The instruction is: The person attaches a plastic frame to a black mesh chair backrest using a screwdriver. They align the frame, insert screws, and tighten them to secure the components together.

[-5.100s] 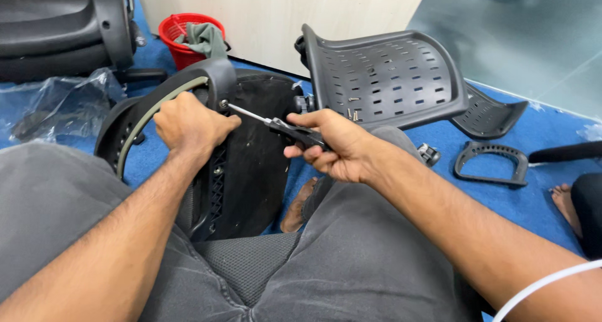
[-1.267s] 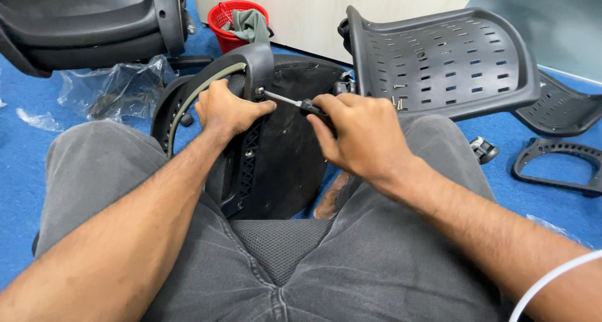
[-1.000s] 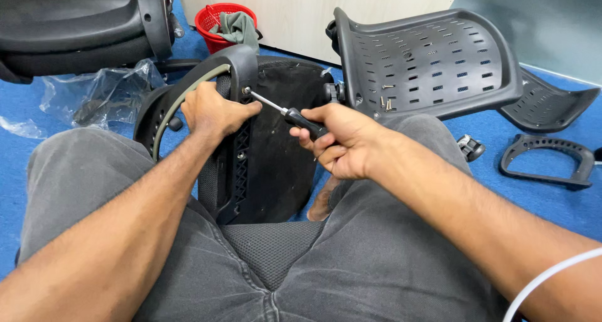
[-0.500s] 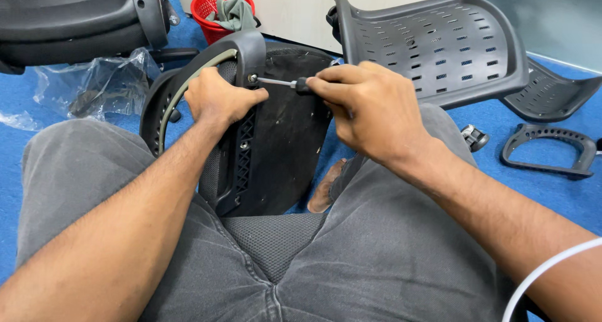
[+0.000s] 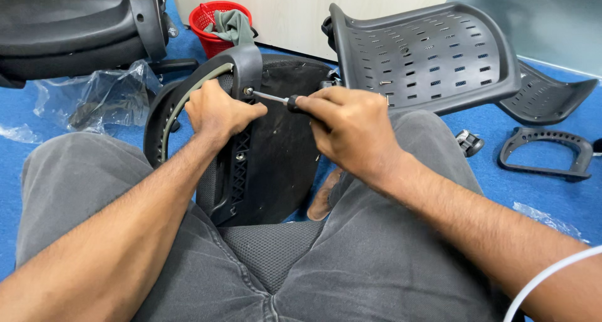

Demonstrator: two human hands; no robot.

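My right hand [image 5: 351, 131] has its fingers [image 5: 326, 102] curled tight around the dark handle of a screwdriver [image 5: 276, 99], whose thin shaft runs left to a screw [image 5: 248, 91] near the top of the black chair back frame [image 5: 241, 153] propped between my knees. My left hand [image 5: 216, 112] is closed over that frame just beside the screw, thumb along the ribbed plastic spine, steadying it. As I judge it, this upper screw is the one in hand: the tip is seated on it, though I cannot tell how far in it sits. A second screw [image 5: 239, 155] lower down the spine looks already in place, so the fastening seems partly done, with the rest of the chair not yet assembled. Around me on the blue carpet floor [image 5: 37, 165] lie a perforated grey seat shell [image 5: 426, 55], loose armrest pieces [image 5: 547, 153], a castor wheel [image 5: 469, 142], crumpled clear plastic wrapping [image 5: 94, 99] and a red basket [image 5: 216, 24] with a cloth in it, against a pale wall [image 5: 301, 5]. Another dark chair part [image 5: 69, 21] sits at the upper left.
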